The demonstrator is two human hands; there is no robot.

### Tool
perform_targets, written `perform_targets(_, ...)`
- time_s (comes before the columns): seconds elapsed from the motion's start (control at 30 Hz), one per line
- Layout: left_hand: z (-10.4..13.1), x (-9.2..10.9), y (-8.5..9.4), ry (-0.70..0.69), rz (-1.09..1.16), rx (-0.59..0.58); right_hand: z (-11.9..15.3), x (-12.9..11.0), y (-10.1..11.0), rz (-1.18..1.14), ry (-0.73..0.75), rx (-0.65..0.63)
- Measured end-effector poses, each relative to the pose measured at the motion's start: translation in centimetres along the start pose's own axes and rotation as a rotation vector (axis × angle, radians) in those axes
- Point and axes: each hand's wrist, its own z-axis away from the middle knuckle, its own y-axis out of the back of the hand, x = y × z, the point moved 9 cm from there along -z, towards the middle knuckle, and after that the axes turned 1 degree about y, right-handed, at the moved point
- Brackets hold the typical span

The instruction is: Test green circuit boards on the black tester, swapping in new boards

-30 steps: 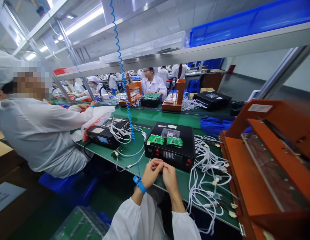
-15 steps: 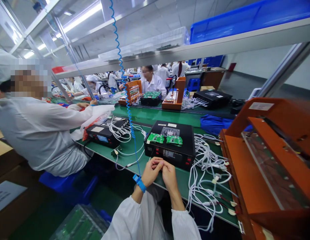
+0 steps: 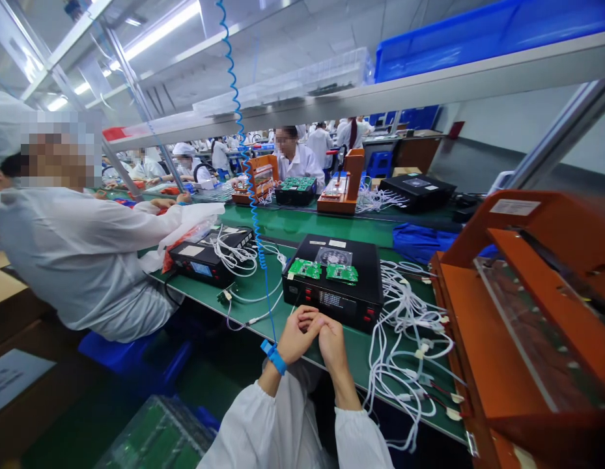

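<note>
My left hand [image 3: 299,333], with a blue wrist strap [image 3: 273,357] on its wrist, is closed and rests against my right hand [image 3: 332,344]. The right fingers are curled in, and the thumbs and fingertips meet in the middle. No object shows in either hand, though the palms are hidden. Just beyond them stands a black box [image 3: 338,317] with a small display and red switches on its front. On its top lie two green circuit boards [image 3: 305,268], beside a fan grille.
White cables [image 3: 404,326] lie tangled to the right, beside a large orange fixture [image 3: 471,296]. Another black box [image 3: 204,270] stands at left, near a seated co-worker [image 3: 87,247]. A coiled blue cord [image 3: 241,130] hangs down to the strap. A shelf edge [image 3: 429,88] crosses overhead.
My hands stay together in nearly the same place; the fingers have curled in slightly more. The view has shifted very little. Boxes and circuit boards have not moved.
</note>
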Motion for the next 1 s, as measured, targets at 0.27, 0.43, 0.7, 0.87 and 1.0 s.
perform_targets(0.27, 0.1, -0.1, -0.1, -0.009, 0.016, -0.031, 0.0, 0.2, -0.2, -0.048, -0.028, -0.014)
perform_targets(0.43, -0.2, -0.7, 0.1, -0.018, 0.104, -0.057, 0.0, 0.1, -0.2, -0.062, -0.023, -0.018)
perform_targets(0.7, -0.8, -3.9, -0.1, 0.154, 0.391, -0.01, 0.1, -0.6, -1.0, -0.141, -0.026, -0.02)
perform_targets(0.87, -0.9, -3.9, 0.0, 0.16, 0.392, 0.006, 0.2, -0.1, -0.8, -0.116, -0.038, -0.028)
perform_targets(1.0, -0.8, -3.3, 0.1, 0.164, 0.321, 0.001, 0.1, -0.2, -0.5, -0.078, 0.006, -0.009)
